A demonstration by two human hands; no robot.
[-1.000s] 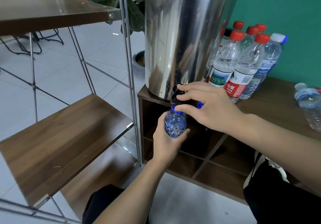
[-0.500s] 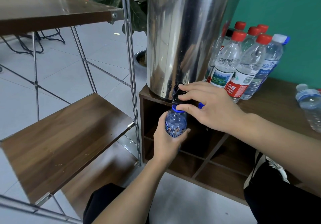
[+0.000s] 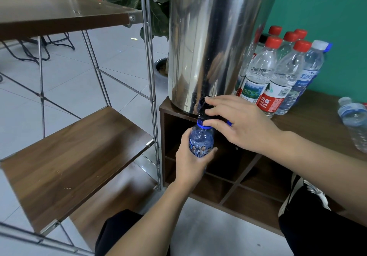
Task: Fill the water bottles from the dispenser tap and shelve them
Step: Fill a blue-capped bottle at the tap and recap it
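Two hands work at one small bottle. Nearest, the left hand (image 3: 188, 161) comes up from below and wraps its fingers and thumb round the lower body of the blue bottle (image 3: 201, 141), holding it upright with its open, blue-ringed mouth right under the tap (image 3: 204, 106). Just above it the right hand (image 3: 238, 123) lies over the black tap, fingers curled on the lever, thumb beside the bottle's neck; a bit of blue, perhaps the cap, shows between its fingers, though I cannot tell for sure. Whether water is running is not clear, nor is the level inside the tinted plastic.

My reading is that the filling step is under way for this bottle, with shelving not yet begun. The next move calls for watching the level, letting go of the lever before it spills, lowering the bottle straight so the neck clears the spout, then capping it and carrying it left.

Left of the hands, the wooden shelf (image 3: 79, 156) on its wire frame is bare where it shows, with a higher board (image 3: 59, 13) above. Behind the tap stands the steel dispenser (image 3: 214, 37) on the cabinet (image 3: 317, 120). Beside it, farther right, a cluster of capped bottles (image 3: 278, 73) stands upright, mostly red-topped, and one more bottle (image 3: 354, 120) sits apart at the right edge.
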